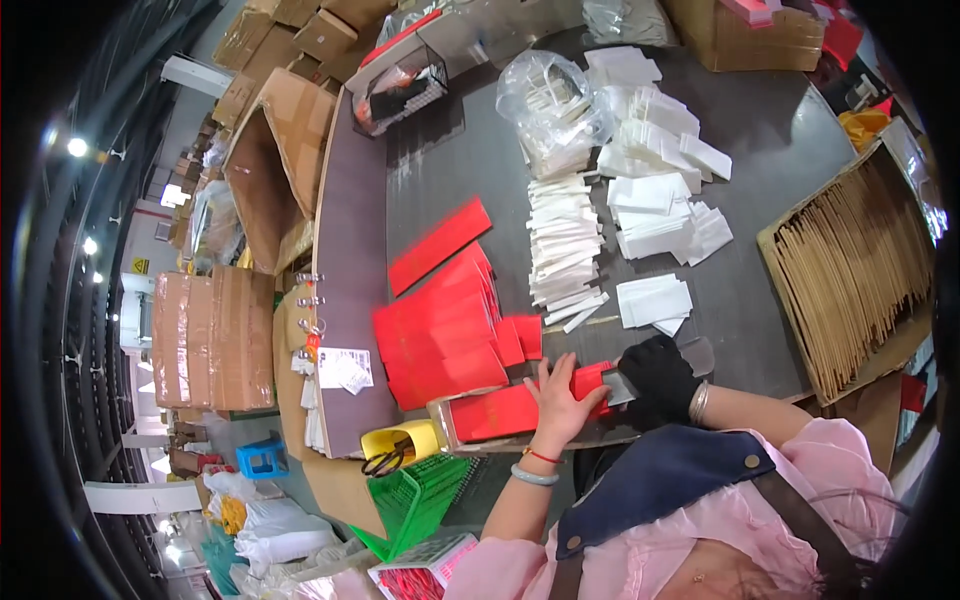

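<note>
A bright red envelope [490, 412] lies flat near the table's front edge. My bare left hand [565, 402] rests across its right end, fingers spread. My right hand [655, 380], in a black glove, is closed beside that end. A small pale grey flat piece [619, 387] shows between the glove and the envelope's opening; its far part is hidden. Overlapping red envelopes [435, 335] fan out just beyond the one under my hand. Farther right lie a long row of white folded slips [565, 240] and several piles of white packets [655, 302].
A yellow holder [402, 442] with scissors [383, 463] stands by the front left edge. A carton of brown cardboard sheets [850, 275] is at right. A clear plastic bag [552, 100] and a black wire basket [402, 92] sit farther back. A raised panel bounds the table's left.
</note>
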### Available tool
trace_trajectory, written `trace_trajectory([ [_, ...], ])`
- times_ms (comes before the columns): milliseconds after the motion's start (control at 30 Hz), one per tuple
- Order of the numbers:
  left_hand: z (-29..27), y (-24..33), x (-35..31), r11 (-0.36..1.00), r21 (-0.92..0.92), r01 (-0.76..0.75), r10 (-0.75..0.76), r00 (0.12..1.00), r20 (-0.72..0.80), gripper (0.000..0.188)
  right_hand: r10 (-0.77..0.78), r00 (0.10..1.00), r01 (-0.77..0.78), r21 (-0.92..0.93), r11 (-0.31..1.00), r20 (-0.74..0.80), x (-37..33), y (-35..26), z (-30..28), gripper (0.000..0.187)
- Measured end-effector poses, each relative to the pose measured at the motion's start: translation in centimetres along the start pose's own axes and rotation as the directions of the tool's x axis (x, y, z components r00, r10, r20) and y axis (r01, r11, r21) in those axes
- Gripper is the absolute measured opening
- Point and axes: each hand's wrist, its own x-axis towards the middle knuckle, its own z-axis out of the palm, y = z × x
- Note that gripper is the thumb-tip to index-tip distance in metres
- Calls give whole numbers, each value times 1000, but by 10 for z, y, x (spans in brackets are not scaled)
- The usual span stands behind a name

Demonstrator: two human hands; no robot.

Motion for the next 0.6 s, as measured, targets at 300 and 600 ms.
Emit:
trace_trajectory([
  [300,18,-49,97,984,65,-167,176,969,-174,12,356,808,-355,96,930,-470,-76,88,-81,63],
  [600,0,-36,97,955,-1,-296,295,952,-84,9,352,534,-639,-95,764,-769,-7,210,-333,76],
])
